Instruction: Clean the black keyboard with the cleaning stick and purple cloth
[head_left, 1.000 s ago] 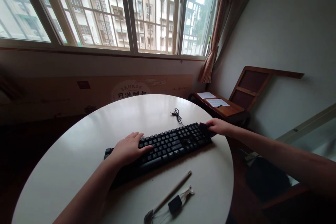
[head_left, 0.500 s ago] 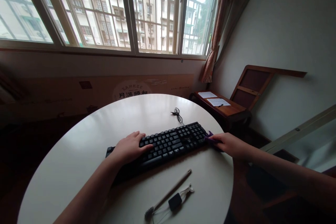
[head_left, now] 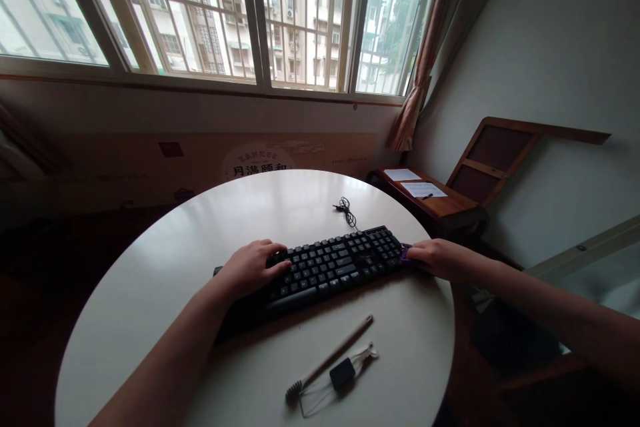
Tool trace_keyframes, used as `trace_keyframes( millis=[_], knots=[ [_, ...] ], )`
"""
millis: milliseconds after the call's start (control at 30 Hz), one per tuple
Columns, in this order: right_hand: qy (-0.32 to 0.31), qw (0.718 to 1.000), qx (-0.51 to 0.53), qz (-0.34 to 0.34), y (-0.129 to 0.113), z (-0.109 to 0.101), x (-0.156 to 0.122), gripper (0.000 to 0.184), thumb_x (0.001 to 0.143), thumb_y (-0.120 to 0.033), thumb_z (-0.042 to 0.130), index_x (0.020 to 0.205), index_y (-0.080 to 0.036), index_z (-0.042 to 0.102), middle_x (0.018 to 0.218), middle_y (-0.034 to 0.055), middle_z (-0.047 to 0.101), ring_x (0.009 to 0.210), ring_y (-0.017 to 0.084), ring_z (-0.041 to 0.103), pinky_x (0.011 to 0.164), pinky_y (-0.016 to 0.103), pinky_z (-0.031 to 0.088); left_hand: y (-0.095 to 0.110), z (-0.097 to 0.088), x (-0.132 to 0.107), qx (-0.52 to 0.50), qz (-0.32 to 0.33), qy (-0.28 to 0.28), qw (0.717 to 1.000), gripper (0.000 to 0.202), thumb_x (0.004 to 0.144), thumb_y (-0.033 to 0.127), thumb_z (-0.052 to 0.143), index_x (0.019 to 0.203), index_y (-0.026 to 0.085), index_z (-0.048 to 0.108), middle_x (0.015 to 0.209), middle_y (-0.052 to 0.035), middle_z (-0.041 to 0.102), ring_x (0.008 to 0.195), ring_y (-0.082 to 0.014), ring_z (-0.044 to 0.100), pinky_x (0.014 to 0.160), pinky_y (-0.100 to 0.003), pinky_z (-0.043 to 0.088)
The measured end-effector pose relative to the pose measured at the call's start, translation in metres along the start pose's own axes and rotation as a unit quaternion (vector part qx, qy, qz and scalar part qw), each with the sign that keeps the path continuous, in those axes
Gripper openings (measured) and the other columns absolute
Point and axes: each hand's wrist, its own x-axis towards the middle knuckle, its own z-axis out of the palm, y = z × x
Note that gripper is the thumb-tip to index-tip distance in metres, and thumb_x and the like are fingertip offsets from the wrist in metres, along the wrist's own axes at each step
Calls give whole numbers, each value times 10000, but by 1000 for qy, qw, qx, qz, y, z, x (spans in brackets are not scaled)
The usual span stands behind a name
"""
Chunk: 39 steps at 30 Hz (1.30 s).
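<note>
Apparently mid-wipe, the right hand (head_left: 440,259) pinches a purple cloth (head_left: 405,255) at the right end of a computer keyboard (head_left: 330,268) on a bench (head_left: 135,307), the half-open left hand (head_left: 253,268) atop the keyboard likely needed to brace the next stroke.

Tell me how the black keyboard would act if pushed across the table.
The keyboard should stay stiff, since its long body looks like one rigid piece. It probably won't roll or tip, lying broad and flat on the table. Its thin, looped cable would likely flop and trail along.
</note>
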Motion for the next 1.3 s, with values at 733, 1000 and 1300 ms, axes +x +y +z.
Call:
trace_keyframes(
  millis=[733,1000,1300],
  knots=[
    [74,990,96,-70,-17,15,28,266,912,-347,552,716,-173,595,805,35,579,707,132,534,642,233,396,0,0,0,-20,-7,-5,1000,571,819,654,440,1176,277,676,1158,-51,660,1041,-279,608,873,-340,479],
    [76,984,34,-161,-63,16,67,236,905,-339,571,727,-198,636,786,27,598,714,136,526,635,243,342,1,2,-3,-22,17,5,1000,532,847,616,460,1185,264,672,1120,-59,661,1012,-258,615,865,-315,474],
    [103,949,-22,-296,-131,26,116,205,917,-257,539,727,-207,598,720,-9,593,687,123,498,588,256,278,7,0,-7,-39,21,13,999,464,844,528,515,1159,238,692,1046,-80,683,982,-256,620,838,-308,465]
  ],
)
